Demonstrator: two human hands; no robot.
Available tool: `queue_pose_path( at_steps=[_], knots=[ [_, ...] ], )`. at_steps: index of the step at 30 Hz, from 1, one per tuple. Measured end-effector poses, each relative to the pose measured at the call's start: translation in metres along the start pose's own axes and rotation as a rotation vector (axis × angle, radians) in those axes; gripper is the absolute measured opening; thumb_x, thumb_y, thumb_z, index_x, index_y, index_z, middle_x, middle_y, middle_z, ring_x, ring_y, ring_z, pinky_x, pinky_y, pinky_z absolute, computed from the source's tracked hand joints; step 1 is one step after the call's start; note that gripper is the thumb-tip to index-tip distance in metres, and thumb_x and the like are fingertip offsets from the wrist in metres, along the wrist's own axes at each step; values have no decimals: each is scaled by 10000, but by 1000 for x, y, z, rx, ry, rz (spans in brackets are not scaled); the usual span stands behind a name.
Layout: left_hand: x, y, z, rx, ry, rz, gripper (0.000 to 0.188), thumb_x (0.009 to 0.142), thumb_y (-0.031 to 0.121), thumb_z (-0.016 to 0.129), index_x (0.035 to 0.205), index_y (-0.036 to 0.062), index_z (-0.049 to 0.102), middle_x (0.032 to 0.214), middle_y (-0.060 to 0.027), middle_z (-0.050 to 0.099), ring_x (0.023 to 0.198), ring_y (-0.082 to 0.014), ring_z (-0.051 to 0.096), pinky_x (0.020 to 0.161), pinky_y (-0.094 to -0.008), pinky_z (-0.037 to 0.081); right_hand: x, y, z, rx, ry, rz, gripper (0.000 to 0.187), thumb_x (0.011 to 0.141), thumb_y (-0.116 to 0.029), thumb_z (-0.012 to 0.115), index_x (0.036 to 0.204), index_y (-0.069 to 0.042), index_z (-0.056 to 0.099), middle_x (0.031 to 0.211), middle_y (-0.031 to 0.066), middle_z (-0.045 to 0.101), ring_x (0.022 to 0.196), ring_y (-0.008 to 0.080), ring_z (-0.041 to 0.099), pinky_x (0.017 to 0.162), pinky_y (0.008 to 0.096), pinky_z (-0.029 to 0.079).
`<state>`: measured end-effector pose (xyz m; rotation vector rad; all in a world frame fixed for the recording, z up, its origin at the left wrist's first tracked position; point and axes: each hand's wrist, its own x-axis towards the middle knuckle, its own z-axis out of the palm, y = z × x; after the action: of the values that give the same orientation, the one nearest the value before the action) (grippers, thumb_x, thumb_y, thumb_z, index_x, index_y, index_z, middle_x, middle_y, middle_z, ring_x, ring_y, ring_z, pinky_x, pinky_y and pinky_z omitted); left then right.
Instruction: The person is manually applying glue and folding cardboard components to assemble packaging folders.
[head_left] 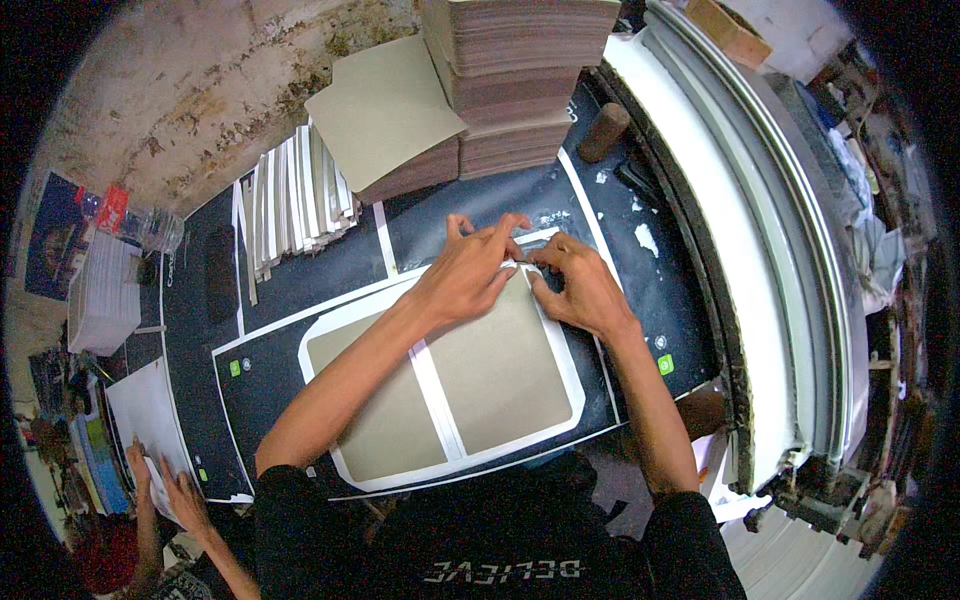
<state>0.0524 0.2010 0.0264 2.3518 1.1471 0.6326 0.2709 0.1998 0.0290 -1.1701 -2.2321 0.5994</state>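
Note:
In front of me lies a book cover (572,385), a white sheet with cut corners under two grey-brown boards. A narrow white strip (438,400) runs between the left board (385,430) and the right board (505,370). My left hand (465,285) reaches across to the far right corner, its thumb and forefinger closed at the white edge while other fingers stay raised. Against the same corner, my right hand (585,295) has thumb and bent fingers pinched on the edge. The fingers partly hide the corner.
Tall stacks of grey-brown boards (515,90) stand at the back, beside a pile of white strips (300,195). A brown cylinder (603,132) is near the large machine's white roller (690,170). At lower left, another person's hands (180,500) work on white paper (145,400).

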Motion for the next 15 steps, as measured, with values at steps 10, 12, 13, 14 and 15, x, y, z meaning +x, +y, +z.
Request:
queue_pose_path(
  at_steps=[10,12,13,14,15],
  knots=[
    [-2,-4,1,-9,1,-15,532,919,86,645,1380,97,379,1052,-82,761,1101,-325,634,1024,-515,276,7,4,2,-68,-19,-50,244,784,-116,706,985,15,758,891,180,693,824,349,694,787,409,560],
    [-3,-8,3,-34,26,10,517,926,96,643,1376,87,389,1109,-84,746,1121,-318,624,1040,-517,267,11,8,2,17,-39,22,239,769,-109,706,959,24,761,874,183,708,797,319,703,773,392,561],
    [-4,-10,4,-46,38,21,510,929,102,641,1374,81,394,1138,-84,739,1131,-315,619,1049,-519,262,12,12,3,68,-48,72,235,762,-108,707,944,30,762,867,186,717,786,300,707,767,382,561],
    [-5,-12,4,-35,2,5,492,932,108,640,1366,77,411,1185,-88,717,1143,-312,614,1045,-520,270,14,14,4,120,-57,122,231,755,-106,708,929,36,763,860,188,726,775,281,710,760,372,562],
    [-5,-10,3,-25,-37,-9,475,935,114,639,1358,73,428,1233,-91,695,1156,-308,608,1041,-521,278,16,14,2,121,-78,141,229,754,-106,710,922,41,762,857,193,730,763,269,709,753,366,561]
  ],
)
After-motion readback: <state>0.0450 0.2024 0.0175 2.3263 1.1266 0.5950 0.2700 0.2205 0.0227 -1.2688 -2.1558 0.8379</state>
